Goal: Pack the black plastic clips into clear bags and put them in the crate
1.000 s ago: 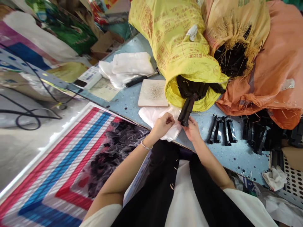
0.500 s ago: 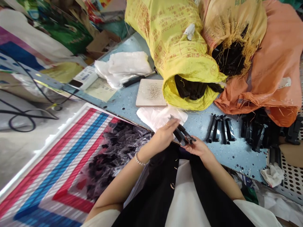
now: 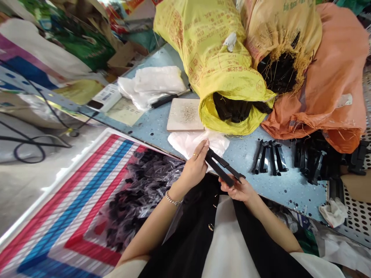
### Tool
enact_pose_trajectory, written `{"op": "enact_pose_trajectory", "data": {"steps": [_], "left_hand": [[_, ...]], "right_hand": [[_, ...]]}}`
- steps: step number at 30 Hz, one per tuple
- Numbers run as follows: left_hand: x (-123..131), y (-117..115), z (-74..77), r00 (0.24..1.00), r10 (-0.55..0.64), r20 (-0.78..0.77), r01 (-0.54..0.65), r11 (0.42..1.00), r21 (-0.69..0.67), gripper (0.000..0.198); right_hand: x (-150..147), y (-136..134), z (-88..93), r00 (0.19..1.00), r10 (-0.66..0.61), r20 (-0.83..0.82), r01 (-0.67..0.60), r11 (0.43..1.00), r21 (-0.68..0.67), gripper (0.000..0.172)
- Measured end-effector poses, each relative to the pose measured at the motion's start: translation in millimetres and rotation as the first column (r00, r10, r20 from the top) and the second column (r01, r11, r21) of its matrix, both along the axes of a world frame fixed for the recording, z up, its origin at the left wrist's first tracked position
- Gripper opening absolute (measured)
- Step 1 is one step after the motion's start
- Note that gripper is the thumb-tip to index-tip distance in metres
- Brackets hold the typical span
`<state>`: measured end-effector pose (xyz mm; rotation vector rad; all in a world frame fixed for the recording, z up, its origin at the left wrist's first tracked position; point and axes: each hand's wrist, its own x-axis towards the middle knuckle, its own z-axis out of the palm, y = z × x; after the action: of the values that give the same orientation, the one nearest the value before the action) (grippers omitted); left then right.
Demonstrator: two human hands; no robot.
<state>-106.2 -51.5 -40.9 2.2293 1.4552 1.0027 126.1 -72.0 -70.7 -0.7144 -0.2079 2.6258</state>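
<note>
Two long, narrow black plastic parts [image 3: 218,166] lie side by side between my hands, slanting down to the right and slightly apart from each other. Their upper ends are pinched by my left hand [image 3: 194,165], which wears a ring and a beaded bracelet. At the lower ends, my right hand [image 3: 238,189] grips them with its fingers closed. Just behind them a thin white plastic bag stack [image 3: 181,143] lies flat on the blue table [image 3: 150,125]. Several similar black parts [image 3: 270,158] rest in a row to the right.
A yellow sack [image 3: 208,73], a tan sack [image 3: 278,27] and an orange sack [image 3: 330,88] stand behind, black parts showing in the mouths of the first two. Left of me a striped bag-lined bin [image 3: 78,208] holds black pieces in clear plastic. A beige board [image 3: 181,116] lies near the table's middle.
My left hand has shifted slightly left and down. The black parts have turned, so more of their length shows, and my right hand has moved slightly down.
</note>
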Motion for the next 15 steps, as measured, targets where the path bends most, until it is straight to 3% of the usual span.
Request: {"op": "enact_pose_trajectory", "data": {"steps": [2, 5, 8, 10, 12, 13, 14, 15], "left_hand": [[15, -10, 6.0, 0.990, -0.140, 0.003, 0.140, 0.990, 0.003, 0.088], [33, -25, 20.4, 0.933, -0.360, 0.024, 0.360, 0.931, -0.054, 0.080], [25, -40, 40.8, 0.925, -0.371, 0.075, 0.377, 0.924, -0.073, 0.055], [-4, -52, 52.4, 0.956, -0.279, 0.092, 0.288, 0.951, -0.111, 0.038], [-50, -68, 53.3, 0.987, -0.147, 0.065, 0.158, 0.963, -0.220, 0.029], [-77, -76, 47.5, 0.995, -0.095, 0.029, 0.099, 0.952, -0.289, 0.027], [-103, -85, 37.3, 1.000, -0.023, -0.014, 0.017, 0.942, -0.335, 0.023], [-128, -93, 23.3, 0.997, 0.058, -0.058, -0.075, 0.925, -0.373, 0.020]], "right_hand": [[-7, 2, 0.7, 0.978, -0.137, 0.158, 0.113, 0.982, 0.150, 0.043], [-19, 6, 9.2, 0.864, -0.354, 0.359, 0.177, 0.880, 0.442, 0.029], [-24, 4, 30.3, 0.787, -0.375, 0.490, -0.106, 0.700, 0.706, 0.023], [-17, 4, 49.1, 0.805, -0.257, 0.535, -0.324, 0.565, 0.759, 0.031], [2, 7, 66.9, 0.743, -0.238, 0.625, -0.472, 0.476, 0.742, 0.037], [15, 11, 74.0, 0.637, -0.327, 0.698, -0.546, 0.448, 0.708, 0.038], [29, 16, 79.1, 0.463, -0.460, 0.758, -0.623, 0.439, 0.647, 0.039], [44, 21, 82.1, 0.231, -0.589, 0.774, -0.695, 0.457, 0.555, 0.039]]}}
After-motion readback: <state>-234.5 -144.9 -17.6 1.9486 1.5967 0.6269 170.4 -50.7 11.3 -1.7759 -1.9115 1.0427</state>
